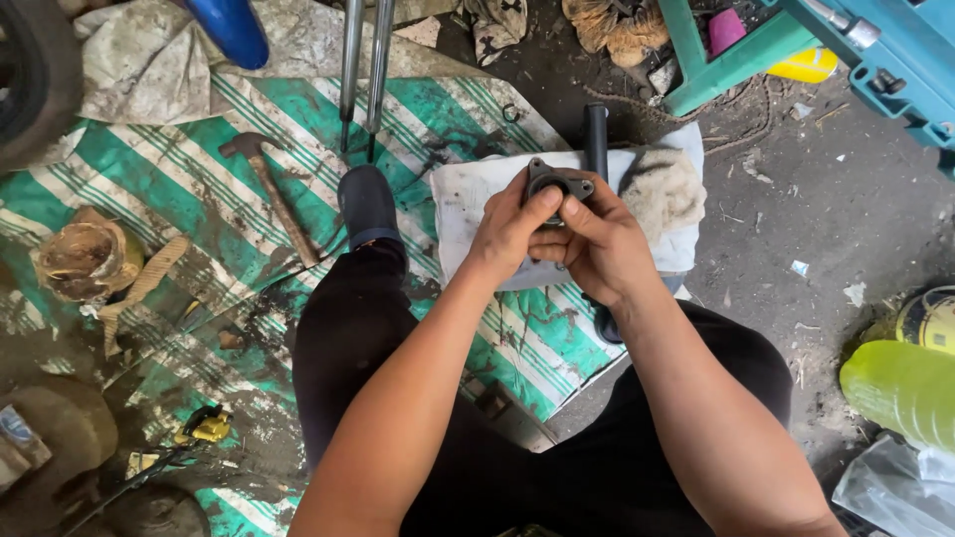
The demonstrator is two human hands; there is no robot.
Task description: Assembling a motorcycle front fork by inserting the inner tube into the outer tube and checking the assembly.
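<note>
Grimy workshop floor, striped green tarp [249, 149] underfoot; both hands clasped a small grey flanged metal part [557, 184] over a white cloth [468, 199], left hand [512, 231] thumbing its centre, right hand [597, 244] gripping beneath, flange facing up

The flange [557, 185] is a small, dark grey metal part, grimy with grease, with a round hub in the middle and flat ears at its edge that carry bolt holes. It is held upright, its face turned towards the camera, above a white cloth [468, 204] on the floor. Only its upper half shows. The left hand [509, 231] and right hand [595, 244] clasp its lower part, thumbs pressed against the hub.
</note>
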